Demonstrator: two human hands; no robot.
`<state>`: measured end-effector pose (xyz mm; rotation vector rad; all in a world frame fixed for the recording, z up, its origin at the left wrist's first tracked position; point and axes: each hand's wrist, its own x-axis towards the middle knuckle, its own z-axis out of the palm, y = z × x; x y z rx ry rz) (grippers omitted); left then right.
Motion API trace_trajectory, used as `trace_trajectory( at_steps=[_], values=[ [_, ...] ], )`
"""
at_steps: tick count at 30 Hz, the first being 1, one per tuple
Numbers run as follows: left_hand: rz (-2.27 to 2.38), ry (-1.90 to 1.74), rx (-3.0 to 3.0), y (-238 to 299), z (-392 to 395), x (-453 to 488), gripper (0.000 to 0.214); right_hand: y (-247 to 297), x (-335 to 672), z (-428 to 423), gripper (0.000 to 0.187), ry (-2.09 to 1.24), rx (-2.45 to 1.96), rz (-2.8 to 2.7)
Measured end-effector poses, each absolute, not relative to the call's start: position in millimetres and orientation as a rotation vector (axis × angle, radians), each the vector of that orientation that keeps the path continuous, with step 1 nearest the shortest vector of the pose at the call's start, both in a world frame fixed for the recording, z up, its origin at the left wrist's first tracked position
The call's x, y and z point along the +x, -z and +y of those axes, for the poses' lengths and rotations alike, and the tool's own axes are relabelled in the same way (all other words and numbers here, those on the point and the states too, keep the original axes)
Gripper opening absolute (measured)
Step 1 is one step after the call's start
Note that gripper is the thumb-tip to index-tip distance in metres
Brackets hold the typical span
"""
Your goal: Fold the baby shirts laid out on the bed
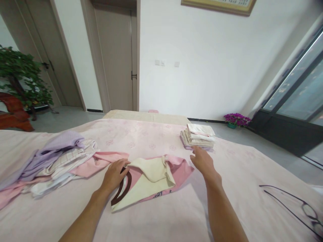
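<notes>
A pink and cream shirt (pixel 151 179) with a brown collar lies partly folded on the pink bed sheet (pixel 161 218). My left hand (pixel 114 174) rests on its collar end, fingers curled and pressing the fabric. My right hand (pixel 203 161) is stretched out flat with fingers together, just beyond the shirt's right edge. It reaches toward a neat stack of folded clothes (pixel 198 136) and nearly touches it.
A loose heap of lilac, white and pink garments (pixel 58 161) lies at the left. Further off are a potted tree (pixel 20 77), two doors (pixel 116 57), purple flowers (pixel 237 119) and a dark window frame (pixel 290 111). A drawn pair of glasses (pixel 297 206) marks the sheet.
</notes>
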<state>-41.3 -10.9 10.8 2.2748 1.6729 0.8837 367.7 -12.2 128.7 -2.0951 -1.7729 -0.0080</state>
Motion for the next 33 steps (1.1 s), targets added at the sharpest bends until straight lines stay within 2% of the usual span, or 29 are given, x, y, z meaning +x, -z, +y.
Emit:
trace_trajectory(
  at_steps=[5,7,9,11,15,17,21,24,27,30,33],
  values=[
    [1.714,-0.912,2.185,-13.5,-10.9,-39.6,0.022,-125.8,331.0,-23.9,0.035,-0.313,-1.745,-2.213],
    [1.700,-0.938,2.127,-12.5,-11.3,-41.7,0.023,-118.5,306.7,-27.7,0.038,-0.374,-1.569,-2.405],
    [1.678,-0.979,2.038,-10.7,-12.0,-44.3,0.024,-108.3,287.3,-30.2,0.044,-0.387,-1.531,-2.548],
    [1.660,-1.031,1.935,-8.8,-13.0,-46.4,0.025,-98.0,275.8,-30.9,0.036,-0.388,-1.614,-2.600],
    [1.623,-1.123,1.822,-8.7,-14.8,-47.2,0.027,-86.5,272.2,-26.0,0.016,-0.435,-1.740,-2.456],
    [1.606,-1.170,1.808,-11.0,-15.6,-46.5,0.027,-84.7,274.2,-20.4,0.013,-0.591,-1.704,-2.237],
    [1.602,-1.257,1.774,-15.7,-15.6,-46.4,0.028,-81.1,277.1,-6.3,0.031,-0.939,-1.367,-1.516],
    [1.600,-1.299,1.699,-16.7,-14.4,-47.7,0.033,-76.2,277.0,-1.4,0.036,-0.904,-1.168,-1.444],
    [1.560,-1.261,1.658,-16.9,-13.9,-48.1,0.042,-71.1,272.8,-7.2,0.026,-0.889,-1.232,-1.799],
    [1.522,-1.156,1.673,-16.5,-13.8,-47.3,0.054,-67.3,264.2,-17.4,0.024,-0.624,-1.340,-2.183],
    [1.472,-1.199,1.642,-14.7,-12.9,-47.1,0.052,-67.4,256.6,-22.3,0.022,-0.332,-1.478,-2.352]
  ],
)
